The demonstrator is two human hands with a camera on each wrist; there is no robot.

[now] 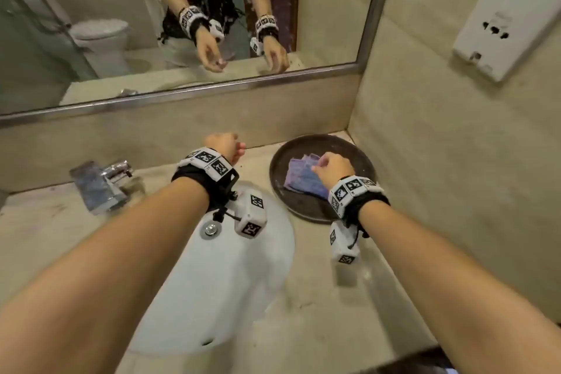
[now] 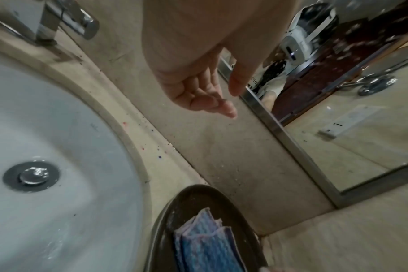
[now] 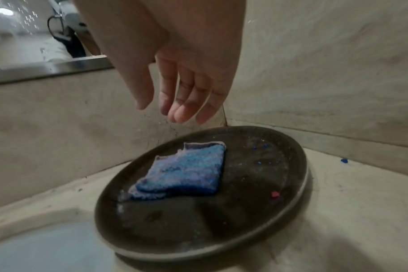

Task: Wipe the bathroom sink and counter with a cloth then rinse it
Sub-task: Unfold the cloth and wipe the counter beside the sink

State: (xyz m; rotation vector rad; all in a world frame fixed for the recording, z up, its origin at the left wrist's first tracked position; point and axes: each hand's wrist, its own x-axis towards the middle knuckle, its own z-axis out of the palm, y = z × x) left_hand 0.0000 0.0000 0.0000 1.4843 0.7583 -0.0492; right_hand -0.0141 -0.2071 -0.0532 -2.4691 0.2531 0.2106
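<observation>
A: What do you see from the head view?
B: Two hands. The left hand (image 1: 223, 144) is up by the back wall, past the sink (image 1: 218, 282), with loose fingers and nothing in it. The right hand (image 1: 332, 167) is over one dark round tray (image 1: 279, 167) in the corner of the counter (image 1: 349, 297). One folded blue cloth (image 1: 300, 179) lies on that tray. One tap (image 1: 106, 185) stands left of the sink. One mirror (image 1: 151, 24) hangs above.

A: And from the left wrist?
B: The left hand (image 2: 198, 88) hangs in the air, fingers a bit bent, thumb apart, holding nothing. One drain (image 2: 30, 176) sits in the sink. The cloth (image 2: 207, 246) is on the tray, at the bottom.

A: And from the right wrist?
B: The right hand (image 3: 179, 88) is above the cloth (image 3: 184, 171), not touching it. Its fingers point down, loose and a little apart. The cloth lies flat on the left part of the tray (image 3: 280, 184). A few tiny blue bits and one red bit (image 3: 275, 194) are on the tray too.
</observation>
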